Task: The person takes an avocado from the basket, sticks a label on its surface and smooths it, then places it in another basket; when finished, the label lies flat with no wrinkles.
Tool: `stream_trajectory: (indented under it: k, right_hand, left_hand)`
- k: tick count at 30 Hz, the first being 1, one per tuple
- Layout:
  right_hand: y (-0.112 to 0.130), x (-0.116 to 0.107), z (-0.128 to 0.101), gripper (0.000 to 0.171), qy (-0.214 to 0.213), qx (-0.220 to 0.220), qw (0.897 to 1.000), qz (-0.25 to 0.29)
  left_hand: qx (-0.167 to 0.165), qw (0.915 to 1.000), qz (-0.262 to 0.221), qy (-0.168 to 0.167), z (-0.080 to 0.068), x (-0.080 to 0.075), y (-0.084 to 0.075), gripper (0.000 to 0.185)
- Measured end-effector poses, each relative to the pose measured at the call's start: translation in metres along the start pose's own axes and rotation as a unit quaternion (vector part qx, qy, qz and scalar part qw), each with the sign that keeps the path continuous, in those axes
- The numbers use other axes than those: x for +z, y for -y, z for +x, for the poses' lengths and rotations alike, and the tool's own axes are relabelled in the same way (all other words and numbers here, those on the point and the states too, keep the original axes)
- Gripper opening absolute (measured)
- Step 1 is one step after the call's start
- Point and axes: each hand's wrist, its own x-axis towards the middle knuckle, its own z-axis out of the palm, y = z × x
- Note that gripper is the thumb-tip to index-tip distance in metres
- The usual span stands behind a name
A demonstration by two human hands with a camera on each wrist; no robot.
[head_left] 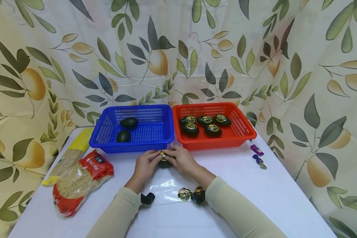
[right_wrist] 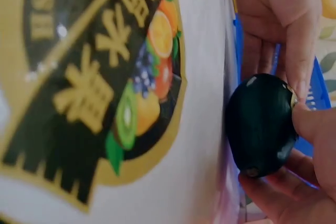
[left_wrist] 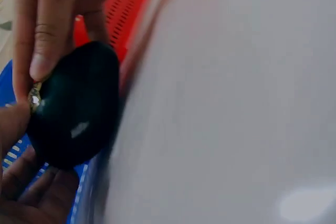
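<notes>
White table (head_left: pixel 285 198), two baskets (head_left: pixel 154 140), eight avocados (head_left: pixel 129 123)

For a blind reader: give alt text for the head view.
Both hands, left and right, hold a dark avocado on a white table, before a blue basket and a red basket of avocados.
</notes>
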Motion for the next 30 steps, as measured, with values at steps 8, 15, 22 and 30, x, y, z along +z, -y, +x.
stream_trajectory:
  k: [8, 15, 22, 30]
  right_hand:
    - [0.009, -0.002, 0.007, 0.036, 0.045, 0.001, 0.999, 0.006]
    - [0.014, -0.001, 0.012, 0.031, 0.063, 0.021, 0.998, 0.013]
    - [0.011, -0.004, 0.016, 0.034, 0.092, 0.052, 0.993, 0.051]
    - [0.013, -0.007, 0.019, 0.043, 0.147, 0.057, 0.986, 0.050]
  left_hand:
    - [-0.222, 0.9400, -0.259, 0.014, 0.004, -0.005, -0.004, 0.030]
    - [-0.247, 0.9287, -0.277, -0.001, 0.004, -0.006, -0.006, 0.023]
    - [-0.261, 0.9325, -0.249, 0.000, 0.001, -0.006, -0.008, 0.019]
    - [-0.266, 0.9381, -0.222, -0.004, -0.010, -0.019, -0.004, 0.028]
